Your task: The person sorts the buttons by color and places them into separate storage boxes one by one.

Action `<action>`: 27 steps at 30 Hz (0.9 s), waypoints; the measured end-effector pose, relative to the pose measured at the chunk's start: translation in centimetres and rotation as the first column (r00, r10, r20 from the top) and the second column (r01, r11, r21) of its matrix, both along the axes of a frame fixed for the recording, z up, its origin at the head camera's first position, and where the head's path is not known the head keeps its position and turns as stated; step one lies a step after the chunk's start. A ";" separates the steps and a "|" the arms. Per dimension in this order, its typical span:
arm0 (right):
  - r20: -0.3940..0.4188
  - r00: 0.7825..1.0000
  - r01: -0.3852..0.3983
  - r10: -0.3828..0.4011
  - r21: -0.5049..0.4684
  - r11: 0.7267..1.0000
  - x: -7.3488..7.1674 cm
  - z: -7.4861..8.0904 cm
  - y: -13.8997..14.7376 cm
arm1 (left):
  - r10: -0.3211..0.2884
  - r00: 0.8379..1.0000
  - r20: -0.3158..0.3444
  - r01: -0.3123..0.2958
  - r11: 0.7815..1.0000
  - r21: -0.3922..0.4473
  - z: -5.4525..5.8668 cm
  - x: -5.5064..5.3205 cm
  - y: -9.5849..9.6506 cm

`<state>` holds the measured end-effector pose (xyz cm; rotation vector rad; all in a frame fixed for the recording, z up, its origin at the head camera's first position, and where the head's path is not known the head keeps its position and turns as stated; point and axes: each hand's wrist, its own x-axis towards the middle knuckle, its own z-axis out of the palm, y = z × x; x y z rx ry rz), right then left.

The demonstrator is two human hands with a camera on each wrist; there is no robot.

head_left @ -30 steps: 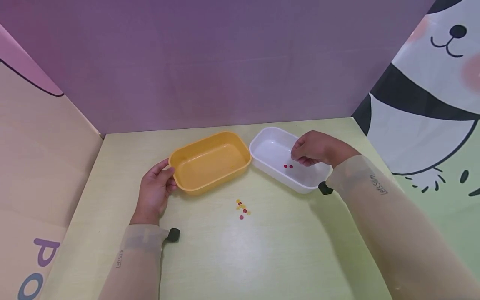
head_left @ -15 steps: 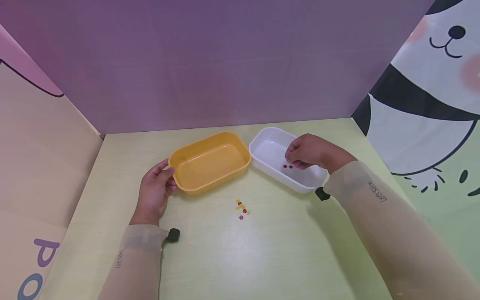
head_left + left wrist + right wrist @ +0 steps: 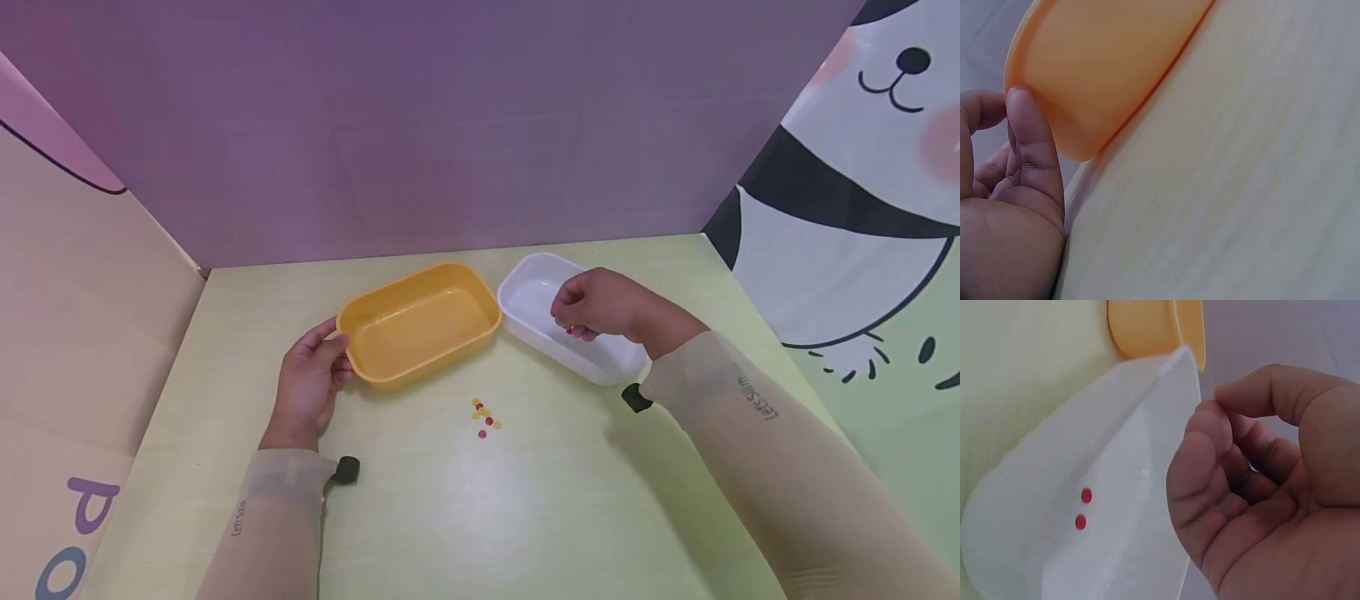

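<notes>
My left hand point(image 3: 309, 382) grips the near left corner of a yellow-orange plastic tray point(image 3: 420, 367), thumb at its rim and fingers outside. The left wrist view shows the thumb tip point(image 3: 1022, 103) against the tray wall. My right hand point(image 3: 603, 307) is above a white plastic tray point(image 3: 525, 292), its fingers curled and thumb tip meeting the index finger; nothing shows between them in the right wrist view. Two small red discs point(image 3: 1086, 495) lie inside the white tray; in the head view the hand partly hides them.
Several small red and yellow discs point(image 3: 485, 413) lie in a loose cluster on the pale wooden table point(image 3: 450, 517), in front of the trays. The two trays nearly meet at their neighbouring ends. A purple panel point(image 3: 450, 133) rises behind the table, with printed panels at both sides.
My right hand has moved left over the white tray and now partly covers the red discs in the head view. The left hand and orange tray keep their places.
</notes>
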<state>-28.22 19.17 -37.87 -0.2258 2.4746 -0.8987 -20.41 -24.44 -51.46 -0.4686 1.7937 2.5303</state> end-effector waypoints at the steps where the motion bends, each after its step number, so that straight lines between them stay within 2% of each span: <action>1: -0.007 1.000 -0.005 0.005 -0.003 1.000 0.2 0.1 -0.2 | 0.000 1.000 -0.001 0.000 1.000 0.003 0.0 0.0 0.0; 12: -0.013 0.998 -0.061 0.061 -0.033 0.998 2.1 0.5 -2.5 | 0.000 1.000 -0.010 0.000 1.000 0.009 0.0 0.0 0.0; 19: 0.000 0.994 -0.111 0.112 -0.074 0.991 3.0 -0.4 -3.8 | -0.002 1.000 -0.009 0.002 1.000 0.012 0.1 0.1 -0.1; 27: 0.029 0.990 -0.133 0.136 -0.091 0.987 3.7 -1.8 -4.9 | 0.001 1.000 -0.005 -0.001 1.000 0.011 -0.1 0.0 -0.2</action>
